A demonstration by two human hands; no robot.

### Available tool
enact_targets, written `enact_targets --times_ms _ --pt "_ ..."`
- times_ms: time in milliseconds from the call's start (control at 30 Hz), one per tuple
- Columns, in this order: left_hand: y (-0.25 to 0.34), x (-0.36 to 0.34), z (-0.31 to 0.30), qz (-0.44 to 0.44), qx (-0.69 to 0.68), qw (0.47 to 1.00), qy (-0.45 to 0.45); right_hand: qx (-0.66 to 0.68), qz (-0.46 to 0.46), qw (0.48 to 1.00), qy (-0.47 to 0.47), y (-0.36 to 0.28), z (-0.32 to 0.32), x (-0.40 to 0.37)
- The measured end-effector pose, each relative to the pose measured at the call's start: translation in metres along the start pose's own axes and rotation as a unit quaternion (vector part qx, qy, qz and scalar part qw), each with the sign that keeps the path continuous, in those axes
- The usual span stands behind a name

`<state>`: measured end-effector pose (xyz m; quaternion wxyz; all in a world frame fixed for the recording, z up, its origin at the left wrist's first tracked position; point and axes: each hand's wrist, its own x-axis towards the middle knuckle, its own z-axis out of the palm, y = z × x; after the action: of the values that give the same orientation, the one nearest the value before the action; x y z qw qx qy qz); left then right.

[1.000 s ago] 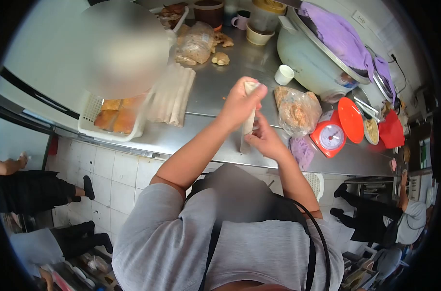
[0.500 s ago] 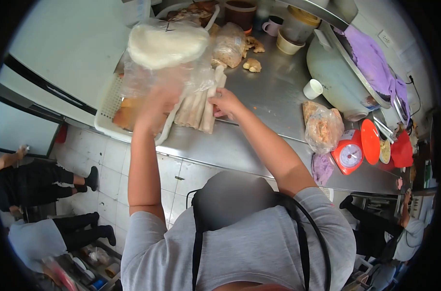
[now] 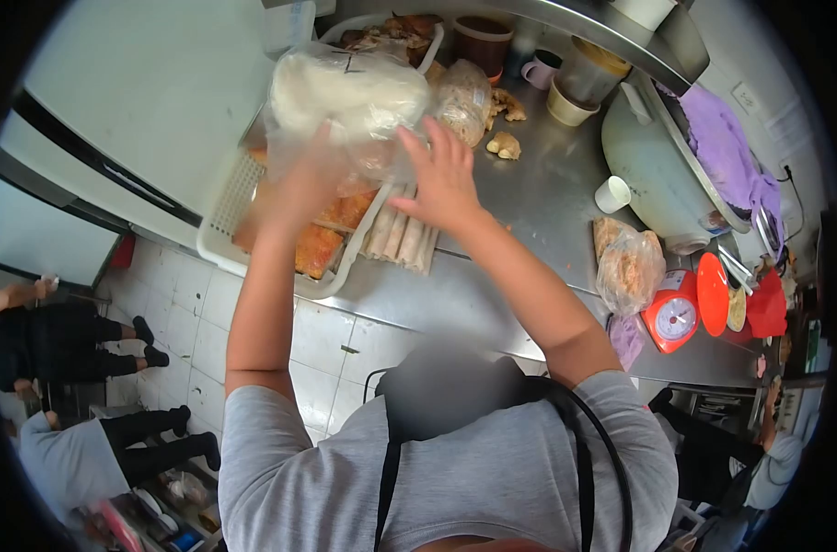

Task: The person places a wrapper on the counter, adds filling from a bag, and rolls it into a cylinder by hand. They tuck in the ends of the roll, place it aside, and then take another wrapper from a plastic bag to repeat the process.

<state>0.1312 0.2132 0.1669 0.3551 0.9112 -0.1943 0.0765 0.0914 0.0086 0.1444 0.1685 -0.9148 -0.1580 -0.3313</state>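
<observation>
A clear plastic bag with a white mass inside lies across the far part of a white basket. Smeared by motion, my left hand overlaps the bag's near side, and its grip is hidden. My right hand has its fingers spread at the bag's right edge and holds nothing. Under its wrist side lie several pale rolls, side by side on the steel counter against the basket. Orange-brown slabs show in the basket below the bag.
Behind the bag stand a second basket of dark brown pieces and a dark tub. Ginger, a white cup, a bagged orange food and a red scale sit rightward. Other people stand at left.
My right hand has left the pale rolls and moved up to the bag's right edge, fingers now spread. More of the orange-brown slabs shows in the basket. The whole view has shifted slightly.
</observation>
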Motion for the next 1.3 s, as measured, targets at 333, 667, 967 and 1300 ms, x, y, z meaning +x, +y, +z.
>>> enact_targets --times_ms 333,667,967,1300 --pt "0.007 0.053 0.009 0.045 0.123 0.991 -0.015 0.254 0.18 0.947 0.077 0.044 0.006 0.064" --pt "0.006 0.088 0.014 -0.023 0.177 0.975 -0.133 0.363 0.238 0.901 -0.017 0.057 0.002 0.06" --pt "0.017 0.083 0.001 0.023 0.204 0.975 -0.09 0.367 0.248 0.895 -0.045 0.044 -0.017 0.078" --pt "0.057 0.037 -0.044 0.156 0.24 0.952 -0.107 0.309 0.167 0.936 -0.026 0.04 -0.022 0.064"
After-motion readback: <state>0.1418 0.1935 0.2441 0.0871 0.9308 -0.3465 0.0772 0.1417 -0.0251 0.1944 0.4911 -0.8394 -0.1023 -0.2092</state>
